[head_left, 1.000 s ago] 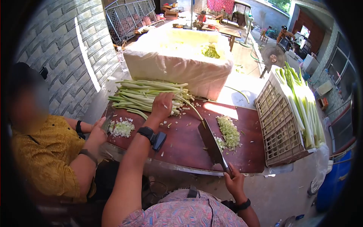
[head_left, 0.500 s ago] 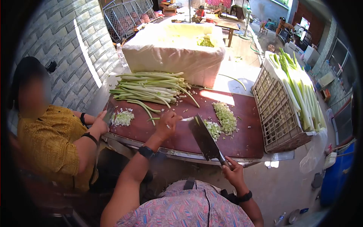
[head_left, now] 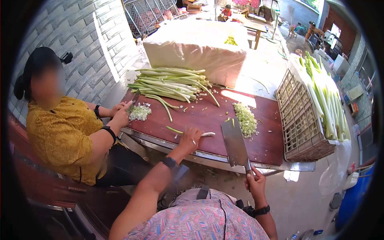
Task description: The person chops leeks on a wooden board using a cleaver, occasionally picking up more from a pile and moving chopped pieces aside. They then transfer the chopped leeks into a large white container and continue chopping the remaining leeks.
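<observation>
Pressed low over the red-brown board [head_left: 160, 117], my left hand [head_left: 191, 140] has its fingers closed around a green onion [head_left: 208, 134]. The white end sticks out to the right and a green tip to the left. My right hand [head_left: 255, 182] grips the handle of a cleaver [head_left: 235, 145], whose broad blade lies over the board and points away from me. Just past the blade sits a heap of chopped green onion [head_left: 247, 122], partly hidden by it. A pile of whole green onions [head_left: 172, 85] lies at the board's back left.
On the left, a co-worker in a yellow shirt [head_left: 60, 140] holds a knife beside chopped pieces [head_left: 140, 112]. A large lined white box [head_left: 196, 54] stands behind the board. At right, a plastic crate [head_left: 306, 120] leans, full of long green onions [head_left: 326, 98].
My left hand has brought the green onion down onto the board. The cleaver has swung against the chopped heap, and its near part no longer shows. The view has shifted.
</observation>
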Action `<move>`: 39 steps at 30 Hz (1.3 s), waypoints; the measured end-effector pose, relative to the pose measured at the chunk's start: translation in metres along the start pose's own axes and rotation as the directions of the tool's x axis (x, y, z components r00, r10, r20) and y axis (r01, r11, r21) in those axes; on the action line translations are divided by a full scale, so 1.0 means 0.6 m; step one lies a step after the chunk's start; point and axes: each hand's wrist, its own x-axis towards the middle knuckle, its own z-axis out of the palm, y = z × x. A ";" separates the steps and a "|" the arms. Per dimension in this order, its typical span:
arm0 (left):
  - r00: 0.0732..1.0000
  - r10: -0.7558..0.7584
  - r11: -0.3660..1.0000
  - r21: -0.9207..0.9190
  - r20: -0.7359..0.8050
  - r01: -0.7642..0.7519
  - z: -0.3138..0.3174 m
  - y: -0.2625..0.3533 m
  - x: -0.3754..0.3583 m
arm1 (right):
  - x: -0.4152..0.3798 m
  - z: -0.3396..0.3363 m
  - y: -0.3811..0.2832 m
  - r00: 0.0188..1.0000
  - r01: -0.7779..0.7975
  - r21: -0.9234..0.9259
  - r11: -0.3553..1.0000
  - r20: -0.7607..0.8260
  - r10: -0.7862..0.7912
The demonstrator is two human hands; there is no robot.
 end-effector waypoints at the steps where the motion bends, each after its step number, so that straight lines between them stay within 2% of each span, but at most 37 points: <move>1: 0.999 -0.053 0.998 0.019 -0.001 0.053 -0.009 -0.008 0.009 | 0.002 -0.002 0.005 1.000 0.003 0.003 1.000 0.003 -0.003; 3: 0.995 -0.104 0.994 0.041 -0.005 0.104 -0.026 -0.032 0.028 | 0.009 -0.008 0.018 1.000 -0.002 0.004 1.000 0.015 0.002; 5: 0.979 -0.185 0.968 0.155 -0.083 0.196 -0.043 -0.076 0.045 | 0.008 -0.007 0.013 1.000 -0.006 0.007 1.000 0.013 0.006; 6: 0.980 -0.183 0.968 0.158 -0.084 0.194 -0.050 -0.109 0.049 | 0.006 -0.005 0.012 1.000 -0.015 0.008 1.000 0.008 0.015; 8: 0.986 -0.169 0.935 0.314 -0.011 0.164 -0.064 -0.177 0.049 | 0.008 -0.006 0.015 1.000 -0.025 -0.007 1.000 -0.003 0.025; 12: 0.989 -0.144 0.921 0.372 0.045 0.117 -0.096 -0.246 0.052 | 0.004 -0.005 0.013 0.999 -0.030 -0.032 0.999 -0.021 0.029; 14: 0.976 -0.168 0.855 0.514 0.136 0.076 -0.091 -0.273 0.049 | 0.003 -0.008 0.017 0.999 -0.032 -0.037 0.999 -0.019 0.031; 16: 0.969 -0.174 0.853 0.519 0.176 0.059 -0.083 -0.288 0.052 | 0.002 -0.007 0.015 0.999 -0.031 -0.045 0.998 -0.022 0.030; 18: 0.958 -0.148 0.897 0.440 0.244 0.027 -0.073 -0.297 0.060 | -0.001 -0.005 0.010 0.996 -0.077 -0.061 0.995 -0.043 0.075; 19: 0.981 -0.113 0.911 0.412 0.158 0.038 -0.065 -0.296 0.062 | -0.002 -0.003 0.008 0.996 -0.079 -0.064 0.995 -0.048 0.076; 22: 0.969 -0.103 0.905 0.426 0.227 -0.004 -0.054 -0.303 0.073 | -0.004 0.003 0.004 0.997 -0.067 -0.046 0.997 -0.049 0.064; 26: 0.980 -0.014 0.908 0.414 0.201 -0.072 -0.037 -0.291 0.083 | -0.009 0.010 -0.001 0.994 -0.087 -0.045 0.995 -0.069 0.084; 29: 0.973 0.181 0.932 0.292 0.141 -0.215 -0.016 -0.261 0.098 | -0.013 0.014 -0.007 0.993 -0.098 -0.053 0.994 -0.077 0.093; 32: 0.955 0.264 0.919 0.265 0.137 -0.292 -0.035 -0.177 0.144 | -0.014 0.013 -0.003 0.992 -0.107 -0.068 0.992 -0.080 0.102; 33: 0.921 0.388 0.886 0.283 -0.019 -0.368 -0.032 -0.155 0.161 | -0.013 0.014 -0.002 0.991 -0.116 -0.080 0.990 -0.081 0.110; 37: 0.908 0.419 0.884 0.227 0.007 -0.409 -0.063 -0.063 0.198 | -0.009 0.019 -0.006 0.988 -0.114 -0.075 0.991 -0.109 0.105; 39: 0.903 0.421 0.855 0.296 0.081 -0.425 -0.065 -0.043 0.204 | -0.003 0.016 -0.004 0.993 0.023 -0.153 0.988 -0.111 -0.040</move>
